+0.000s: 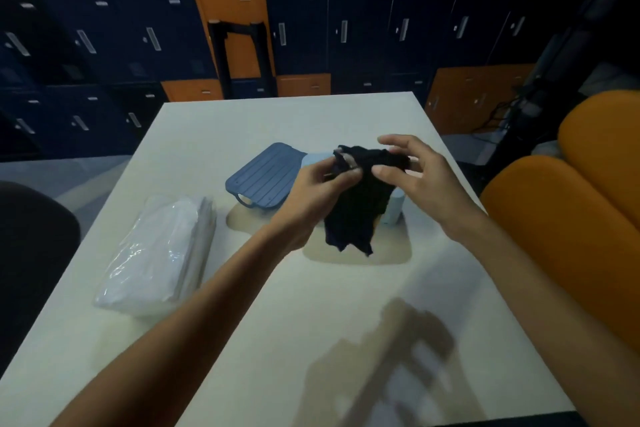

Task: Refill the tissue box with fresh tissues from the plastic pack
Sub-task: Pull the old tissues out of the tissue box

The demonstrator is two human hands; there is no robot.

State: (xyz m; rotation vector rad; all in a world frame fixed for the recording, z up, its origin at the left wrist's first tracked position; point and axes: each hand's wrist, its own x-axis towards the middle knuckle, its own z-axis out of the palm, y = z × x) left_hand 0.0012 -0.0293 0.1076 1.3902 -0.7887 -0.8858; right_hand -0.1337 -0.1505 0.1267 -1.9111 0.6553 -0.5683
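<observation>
Desk [242, 322] fills the lower frame. Plastic pack [156, 253] of white tissues lies flat at lower left, untouched. At centre, both hands hold up a limp black cloth [356, 211], which hangs clear of the desk. Left hand [322, 191] grips its top edge with curled fingers; right hand [426, 180] pinches the same edge, thumb in front. The pale blue tissue box [394, 211] stands behind the cloth, mostly hidden. Its ribbed dark blue lid [263, 177] sits tilted just left. Lockers [104, 45] lie across the top.
</observation>
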